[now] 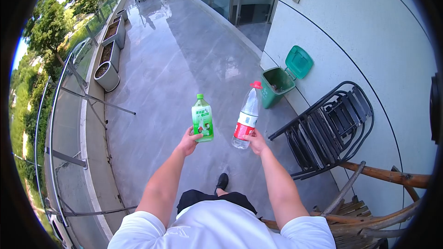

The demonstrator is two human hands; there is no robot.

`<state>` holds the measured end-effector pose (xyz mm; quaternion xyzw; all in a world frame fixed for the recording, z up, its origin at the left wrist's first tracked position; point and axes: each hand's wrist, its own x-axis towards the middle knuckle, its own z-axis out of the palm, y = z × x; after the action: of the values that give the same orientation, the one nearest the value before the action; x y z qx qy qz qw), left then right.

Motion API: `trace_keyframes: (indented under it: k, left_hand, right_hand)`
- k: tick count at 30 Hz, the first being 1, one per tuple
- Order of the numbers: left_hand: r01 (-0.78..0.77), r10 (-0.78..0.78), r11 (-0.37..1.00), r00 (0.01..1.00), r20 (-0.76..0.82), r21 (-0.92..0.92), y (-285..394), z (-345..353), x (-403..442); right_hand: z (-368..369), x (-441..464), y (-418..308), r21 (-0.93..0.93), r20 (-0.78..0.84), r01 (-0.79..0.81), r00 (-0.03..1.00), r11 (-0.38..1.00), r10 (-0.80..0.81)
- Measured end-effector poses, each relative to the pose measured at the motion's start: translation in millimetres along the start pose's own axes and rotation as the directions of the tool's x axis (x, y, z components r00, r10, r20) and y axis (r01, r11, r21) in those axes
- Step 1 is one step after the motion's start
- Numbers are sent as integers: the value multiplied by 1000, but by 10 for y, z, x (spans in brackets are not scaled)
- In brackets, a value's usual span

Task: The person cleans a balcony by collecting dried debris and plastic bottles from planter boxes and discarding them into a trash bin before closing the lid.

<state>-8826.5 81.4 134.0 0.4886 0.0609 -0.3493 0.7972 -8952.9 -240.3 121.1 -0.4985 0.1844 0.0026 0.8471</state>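
Observation:
My left hand [188, 141] is closed around the lower left side of a green bottle [202, 120], which has a green cap and a printed label. My right hand [256, 142] grips a large clear plastic bottle [249, 107] with a red cap and a red and white label. Both bottles are held upright out in front of me, side by side with a gap between them; the clear one leans slightly to the right. Part of each hand's fingers is hidden behind its bottle.
Ahead on the right, a green trash bin [274, 93] stands by the wall with its lid [299, 62] swung up. Folded black chairs [330, 129] lean nearer on the right, above a wooden log seat [355, 221]. Planters [107, 76] line the left railing.

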Motion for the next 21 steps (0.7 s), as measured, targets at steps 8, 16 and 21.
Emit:
trace_keyframes:
  k: [8,16,21]
  left_hand:
    - [44,-46,999,996,71,29,256,771,1477]
    - [99,-111,992,976,185,73,486,1257,3121]
    - [144,-165,984,958,235,104,727,1683,4250]
  right_hand:
    - [-721,1016,-740,0,-72,38,997,999,-38]
    - [-1216,1957,-1322,31,-206,7,979,999,-1]
    - [-1699,2807,-1620,25,-247,36,969,999,-29]
